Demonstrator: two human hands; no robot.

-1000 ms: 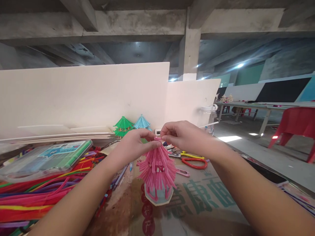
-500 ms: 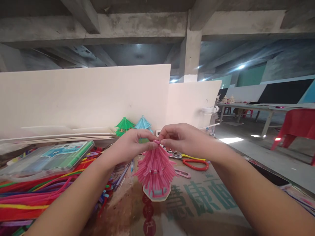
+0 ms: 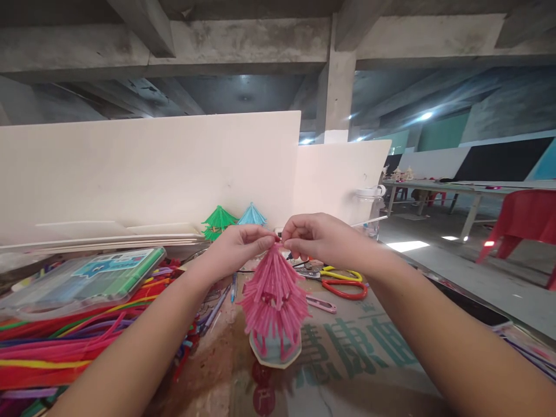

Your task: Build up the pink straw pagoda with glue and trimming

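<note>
A pink model pavilion (image 3: 274, 284) made of fuzzy pipe cleaners, with two tiers of roof on an octagonal pale base (image 3: 278, 360), is in front of me. My left hand (image 3: 243, 246) pinches at the very tip of its roof, thumb against forefinger. From the other side my right hand (image 3: 310, 236) has its thumb and fingers closed at the same tip. A small reddish-pink bit shows between the fingertips. Whether the base touches the table cannot be made out. Behind the hands stand a green pavilion (image 3: 219, 219) and a light blue one (image 3: 252, 214).
Colourful pipe cleaners (image 3: 47, 353) lie heaped at left under a clear plastic case (image 3: 87, 281). Scissors with red handles (image 3: 345, 289), yellow-handled pliers (image 3: 343, 273) and a pink cutter (image 3: 321, 304) lie to the right. A white board (image 3: 174, 168) and a clear bottle (image 3: 369, 205) stand behind.
My hands have moved up slightly at the roof tip. The pink pavilion's base has swung a little nearer to me, showing more of its lower part.
</note>
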